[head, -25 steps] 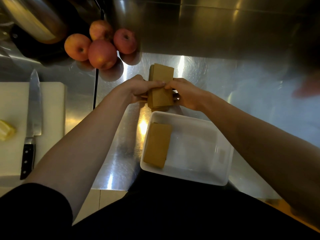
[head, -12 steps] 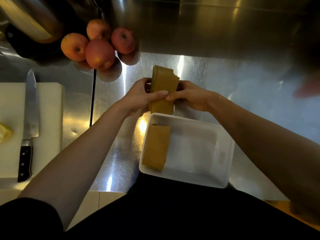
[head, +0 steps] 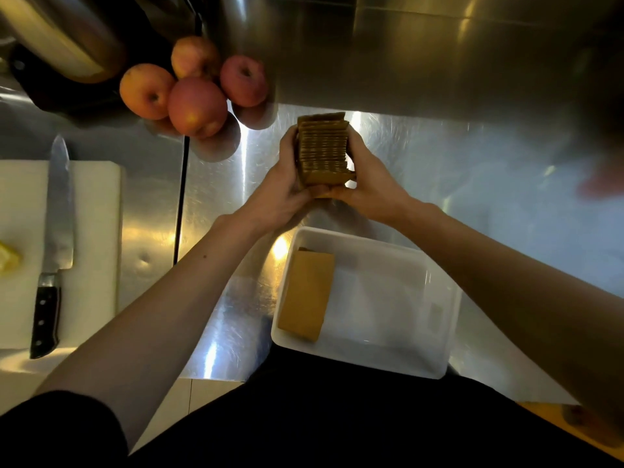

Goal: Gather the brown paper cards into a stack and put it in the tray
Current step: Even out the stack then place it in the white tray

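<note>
1. White plastic comes nearest: the tray [head: 435, 336] sits on the steel counter [head: 216, 298] just in front of the person, with one brown stack [head: 307, 293] lying flat against its left wall; the rest of its floor is bare.
2. Beyond the tray, the left hand [head: 283, 184] and right hand [head: 368, 184] are both clamped on a bundle of brown paper cards [head: 322, 153], one on each side, thumbs meeting beneath it.
3. The bundle stands on edge, and its card edges look stepped, so it likely needs squaring: tap the edges on the counter with a loosened grip, then press the sides flush.
4. Lower it flat beside the stack already in the tray.
5. Farthest, the apples [head: 196, 106] lie well clear.
</note>
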Tool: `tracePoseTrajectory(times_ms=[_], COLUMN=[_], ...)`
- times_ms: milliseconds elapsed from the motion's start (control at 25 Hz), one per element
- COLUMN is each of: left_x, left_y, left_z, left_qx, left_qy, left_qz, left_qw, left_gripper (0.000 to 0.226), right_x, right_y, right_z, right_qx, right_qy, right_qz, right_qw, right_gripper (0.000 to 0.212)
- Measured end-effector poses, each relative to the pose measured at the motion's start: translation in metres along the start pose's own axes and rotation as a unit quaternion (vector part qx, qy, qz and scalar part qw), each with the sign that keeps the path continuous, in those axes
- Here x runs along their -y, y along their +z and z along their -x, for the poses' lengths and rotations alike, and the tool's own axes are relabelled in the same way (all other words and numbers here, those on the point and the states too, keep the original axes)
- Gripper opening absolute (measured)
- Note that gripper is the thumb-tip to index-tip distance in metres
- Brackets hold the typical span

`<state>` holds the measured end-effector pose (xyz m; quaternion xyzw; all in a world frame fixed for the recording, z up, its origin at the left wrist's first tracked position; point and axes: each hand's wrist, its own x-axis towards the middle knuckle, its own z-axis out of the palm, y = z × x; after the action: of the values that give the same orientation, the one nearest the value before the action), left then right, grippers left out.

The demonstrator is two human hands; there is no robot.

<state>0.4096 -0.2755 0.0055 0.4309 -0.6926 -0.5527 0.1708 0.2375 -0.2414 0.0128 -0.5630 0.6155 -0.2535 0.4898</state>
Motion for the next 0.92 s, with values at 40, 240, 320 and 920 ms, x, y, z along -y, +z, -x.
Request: tracePoseTrajectory(times_ms=[40, 240, 320, 920], left_x=[0.002, 0.008, 0.006, 0.008], left_y=[0.002, 0.008, 0.009, 0.015], left_z=[0.001, 0.001, -0.001, -0.005], left_qx=[-0.004, 0.022, 0.023, 0.007], left_qy=[0.003, 0.003, -0.009, -0.018], left_qz=[-0.004, -0.016, -0.012, -0.042], left_qw=[1.0, 1.0, 1.0, 0.999], left_gripper=[0.092, 0.101, 0.103, 0.104], right_x=[0.0, -0.011, -0.014, -0.02], right_y=[0.001, 0.005, 0.003, 0.008], right_z=[0.001, 0.003, 0.002, -0.006], right_qx=[-0.002, 0.012, 0.019, -0.002], right_qy=[-0.005, 0.006, -0.002, 0.018], right_qz=[0.014, 0.034, 0.03, 0.028], right_qw=[1.0, 0.999, 0.999, 0.999], right_gripper=[0.087, 0.096, 0.101, 0.098])
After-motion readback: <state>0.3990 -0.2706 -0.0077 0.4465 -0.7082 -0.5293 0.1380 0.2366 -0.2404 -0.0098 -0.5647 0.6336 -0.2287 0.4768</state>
